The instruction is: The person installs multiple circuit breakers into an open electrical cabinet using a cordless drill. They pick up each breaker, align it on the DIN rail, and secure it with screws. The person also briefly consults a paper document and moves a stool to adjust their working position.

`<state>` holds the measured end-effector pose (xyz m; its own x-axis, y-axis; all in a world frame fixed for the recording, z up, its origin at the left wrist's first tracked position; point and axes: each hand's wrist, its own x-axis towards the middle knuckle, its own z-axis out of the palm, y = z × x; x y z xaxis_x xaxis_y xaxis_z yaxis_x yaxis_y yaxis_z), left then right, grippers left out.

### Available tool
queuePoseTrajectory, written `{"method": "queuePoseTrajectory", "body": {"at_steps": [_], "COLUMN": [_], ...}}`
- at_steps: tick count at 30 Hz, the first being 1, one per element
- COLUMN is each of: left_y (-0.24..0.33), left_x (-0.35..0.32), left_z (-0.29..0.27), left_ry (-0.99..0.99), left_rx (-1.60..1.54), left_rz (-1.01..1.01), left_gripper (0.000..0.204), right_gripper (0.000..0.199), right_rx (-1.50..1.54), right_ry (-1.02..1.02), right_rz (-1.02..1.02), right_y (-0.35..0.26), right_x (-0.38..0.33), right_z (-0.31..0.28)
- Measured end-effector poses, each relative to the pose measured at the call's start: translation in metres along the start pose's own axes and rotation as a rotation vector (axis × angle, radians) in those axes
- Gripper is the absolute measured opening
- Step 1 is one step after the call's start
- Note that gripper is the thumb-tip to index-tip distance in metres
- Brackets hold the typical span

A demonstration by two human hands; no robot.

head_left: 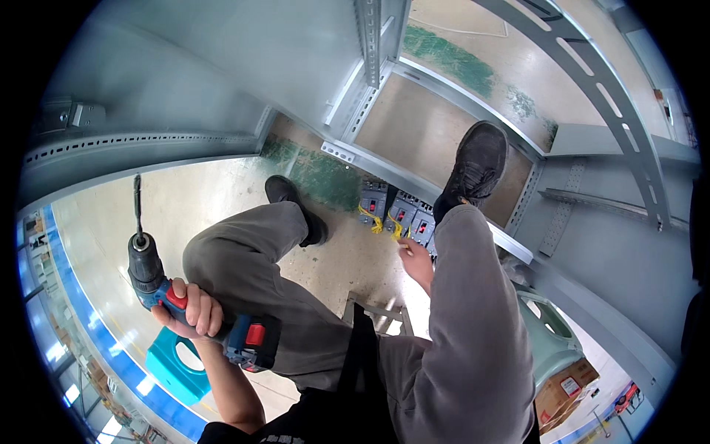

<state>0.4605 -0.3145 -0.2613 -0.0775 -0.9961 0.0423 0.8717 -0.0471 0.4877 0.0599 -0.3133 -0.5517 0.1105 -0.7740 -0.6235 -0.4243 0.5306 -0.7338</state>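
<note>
My left hand [194,311] is wrapped round the grip of a cordless drill [150,275], blue and black with red parts. A long dark drill bit [138,203] points up from its chuck. Down on the floor between my legs, my right hand [416,260] has its fingers pressed together beside yellow strands [397,226]. Whether a strand is pinched in them is too small to tell. Those strands hang from a row of grey moulded-case circuit breakers [422,224] with red switches. My right leg partly hides the row and my right forearm.
A grey metal cabinet frame [458,203] with perforated rails surrounds my right foot [481,159]. A large sheet panel [185,74] stands at the left. Around me are a turquoise plastic stool [177,366], a pale green one [546,325] and a cardboard box [566,392].
</note>
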Motion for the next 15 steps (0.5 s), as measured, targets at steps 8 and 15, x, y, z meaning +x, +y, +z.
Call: {"method": "queuePoseTrajectory", "body": {"at_steps": [8, 15], "left_y": [-0.001, 0.008], "left_x": [-0.002, -0.01], "left_z": [0.0, -0.006], "left_ry": [0.022, -0.029], "left_rx": [0.02, 0.008], "left_rz": [-0.012, 0.005], "left_gripper": [0.054, 0.053], "right_gripper": [0.034, 0.024], "right_rx": [-0.657, -0.476], "right_ry": [-0.329, -0.148], "right_rz": [-0.149, -0.422], "right_y": [-0.013, -0.01], "right_x": [0.109, 0.073], "right_z": [0.051, 0.09]}}
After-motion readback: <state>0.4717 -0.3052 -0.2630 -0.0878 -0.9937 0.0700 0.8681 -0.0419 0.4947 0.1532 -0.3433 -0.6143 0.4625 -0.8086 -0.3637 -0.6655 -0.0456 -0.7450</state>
